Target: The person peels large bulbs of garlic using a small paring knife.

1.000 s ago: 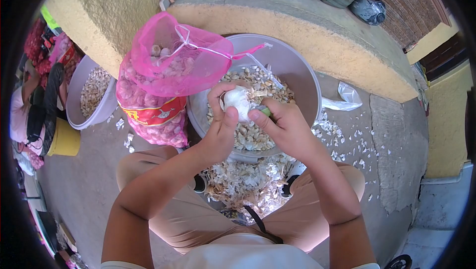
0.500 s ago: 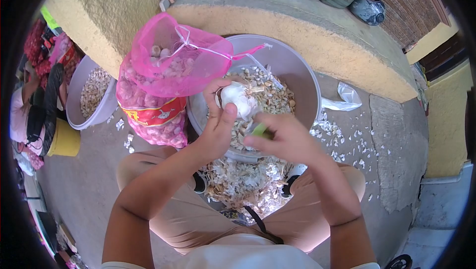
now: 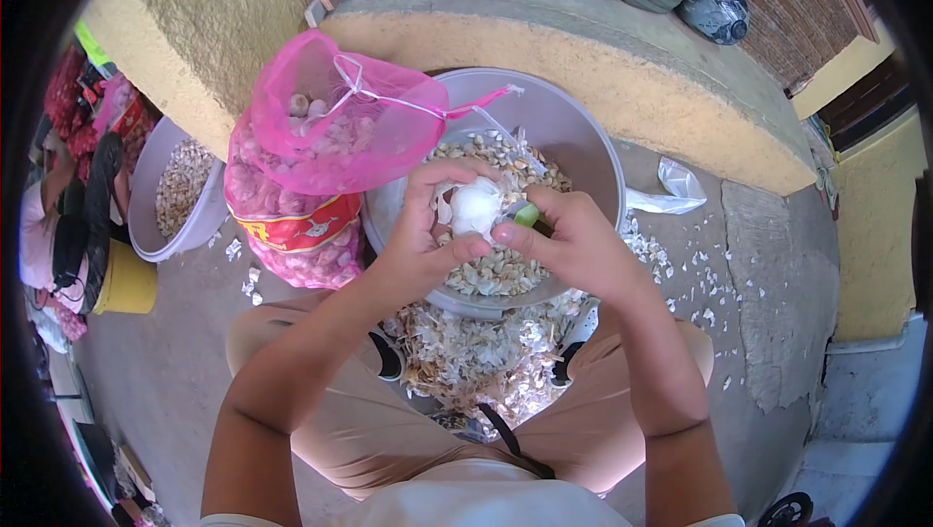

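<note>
A white garlic bulb (image 3: 476, 205) with loosened skin rests in my left hand (image 3: 428, 226), whose fingers and thumb curve around it. My right hand (image 3: 569, 235) is closed on a small green-handled tool (image 3: 526, 214); its working end is hidden. The right thumb and fingertips meet the bulb's right side. Both hands are over a large grey basin (image 3: 610, 153) holding many loose garlic cloves (image 3: 501, 274). Just left of the basin stands a pink mesh sack (image 3: 292, 172) full of garlic bulbs, its top tied with white string.
Papery garlic skins (image 3: 486, 357) are heaped between my feet, and more scraps lie right of the basin near a clear plastic bag (image 3: 671, 192). At left, another person (image 3: 73, 206) sits by a second tub (image 3: 146, 235) of cloves and a yellow bucket (image 3: 129, 279). A raised ledge (image 3: 583, 65) runs behind.
My right hand has moved up and slightly right, bringing the green-handled tool against the bulb's right side. The left fingers have wrapped further over the bulb; its stem no longer sticks out.
</note>
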`<state>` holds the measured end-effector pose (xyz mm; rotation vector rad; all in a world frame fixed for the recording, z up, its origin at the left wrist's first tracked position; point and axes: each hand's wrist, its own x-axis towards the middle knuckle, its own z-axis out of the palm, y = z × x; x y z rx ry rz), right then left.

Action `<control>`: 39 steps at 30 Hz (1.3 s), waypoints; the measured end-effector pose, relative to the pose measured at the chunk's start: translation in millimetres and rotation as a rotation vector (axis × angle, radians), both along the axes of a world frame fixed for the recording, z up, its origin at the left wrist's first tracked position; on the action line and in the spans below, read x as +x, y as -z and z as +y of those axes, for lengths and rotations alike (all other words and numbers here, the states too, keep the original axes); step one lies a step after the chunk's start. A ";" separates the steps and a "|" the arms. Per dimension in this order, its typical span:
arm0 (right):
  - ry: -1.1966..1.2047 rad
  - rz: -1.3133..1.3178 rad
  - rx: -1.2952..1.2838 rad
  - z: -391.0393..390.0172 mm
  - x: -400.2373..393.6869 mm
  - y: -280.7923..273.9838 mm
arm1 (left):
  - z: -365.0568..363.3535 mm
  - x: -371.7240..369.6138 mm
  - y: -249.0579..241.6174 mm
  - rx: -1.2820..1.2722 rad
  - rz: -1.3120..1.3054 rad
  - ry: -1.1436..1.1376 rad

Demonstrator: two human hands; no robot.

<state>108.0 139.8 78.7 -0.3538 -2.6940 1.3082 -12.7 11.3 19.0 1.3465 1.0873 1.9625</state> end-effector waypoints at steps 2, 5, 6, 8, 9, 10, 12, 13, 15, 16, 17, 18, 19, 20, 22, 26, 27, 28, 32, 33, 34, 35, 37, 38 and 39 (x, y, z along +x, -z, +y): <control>-0.010 -0.015 -0.011 0.6 0.9 -1.5 | 1.0 -6.3 4.2 0.054 0.048 0.044; -0.018 -0.031 -0.003 0.2 0.7 0.3 | -1.0 -6.3 2.2 0.025 0.064 0.022; -0.011 -0.028 -0.013 -0.1 0.8 0.1 | -1.3 -6.9 2.0 0.021 0.077 0.016; 0.002 -0.022 -0.033 -0.9 1.3 -0.2 | -1.7 -8.5 1.8 0.014 0.104 0.003; 0.011 -0.018 -0.063 -1.1 1.5 1.5 | -2.0 -9.6 1.5 0.009 0.131 -0.002; 0.020 -0.013 -0.093 -1.1 1.7 4.6 | -2.2 -10.7 1.2 0.005 0.157 -0.007; 0.021 -0.003 -0.098 -0.8 1.8 6.5 | -2.0 -11.4 1.3 0.003 0.182 -0.012; 0.012 0.003 -0.072 -0.2 1.7 6.4 | -1.6 -11.5 1.8 0.006 0.179 -0.012; 0.007 0.015 -0.024 0.4 1.1 5.3 | -1.5 -10.9 1.3 0.010 0.161 -0.010; 0.010 0.020 -0.002 0.4 0.8 3.4 | -1.7 -9.9 -0.3 0.011 0.143 -0.008; 0.012 0.025 0.019 0.4 0.6 2.4 | -1.9 -9.3 -1.1 0.012 0.126 -0.006; 0.010 0.005 0.025 0.8 0.7 2.3 | -1.9 -9.3 -1.1 0.009 0.120 -0.012; 0.007 -0.014 0.031 1.3 0.9 2.1 | -1.9 -9.5 -0.8 0.006 0.114 -0.019; 0.004 -0.034 0.037 1.5 1.0 2.0 | -2.0 -9.6 -0.6 0.004 0.107 -0.026; -0.006 -0.002 -0.013 0.3 1.0 3.3 | -1.9 -10.7 -0.3 0.001 0.149 -0.024; -0.031 -0.034 -0.093 0.3 1.1 5.7 | -2.3 -12.3 0.2 -0.003 0.193 -0.019; -0.032 -0.041 -0.097 -0.3 0.9 4.1 | -2.7 -12.4 0.6 -0.009 0.189 -0.022; -0.033 -0.049 -0.102 -1.3 0.7 1.1 | -3.2 -12.3 1.3 -0.016 0.186 -0.025; -0.053 -0.001 -0.080 0.1 -0.7 9.0 | -2.5 -12.3 2.8 -0.020 0.208 -0.049; -0.044 0.005 -0.069 -0.4 -0.8 8.7 | -2.5 -12.6 3.4 -0.023 0.212 -0.061; -0.035 0.010 -0.059 -1.1 -0.9 8.1 | -2.5 -13.1 4.2 -0.027 0.215 -0.072; -0.025 0.015 -0.048 -1.8 -1.1 7.7 | -2.3 -13.5 4.9 -0.030 0.219 -0.084; -0.001 0.072 -0.014 -3.3 -2.9 14.5 | -2.5 -12.1 6.6 -0.061 0.168 -0.105; 0.010 0.101 0.003 -4.2 -3.9 16.8 | -2.7 -11.3 7.1 -0.076 0.142 -0.117; 0.017 0.110 0.009 -5.1 -4.4 14.6 | -1.9 -10.4 7.3 -0.055 0.099 -0.076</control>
